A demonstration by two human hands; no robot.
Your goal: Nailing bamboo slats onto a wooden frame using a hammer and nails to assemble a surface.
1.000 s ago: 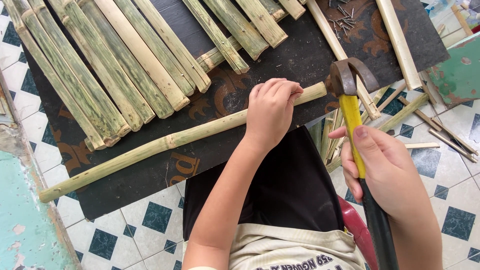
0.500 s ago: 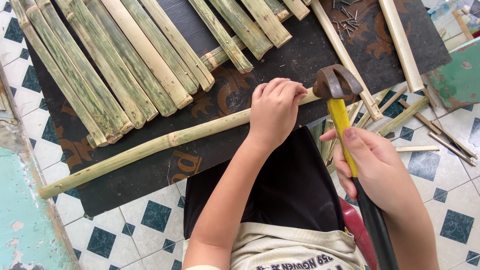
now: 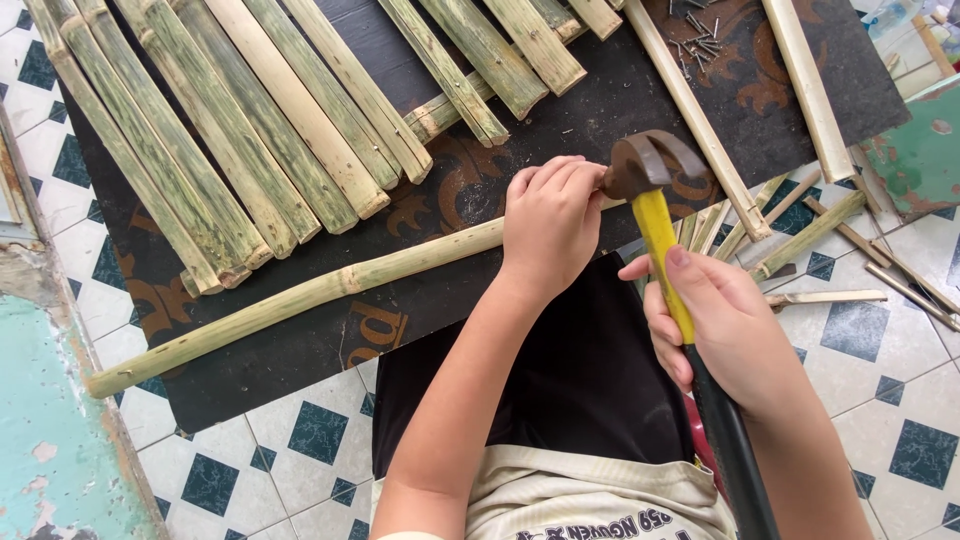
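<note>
A dark mat [image 3: 300, 330] with a faint orange pattern covers most of the blue-and-white tiled floor [image 3: 310, 440], and on its far left lies a row of split green bamboo slats [image 3: 230, 140] packed side by side. Nearer, a long round bamboo pole [image 3: 300, 300] runs from the near left up towards the centre, resting flat on the mat. The left hand [image 3: 550, 225] sits on the pole's right end, fingers curled tight together over it; whether they pinch something small there is hard to tell from this angle. Just right of it, the right hand [image 3: 725, 330] is wrapped around the yellow and black shaft of a claw hammer [image 3: 650, 165], whose brown head hangs right beside the left knuckles. Thin bamboo strips [image 3: 800, 240] lie scattered on the right, and a small heap of nails [image 3: 700, 35] rests at the far edge.
</note>
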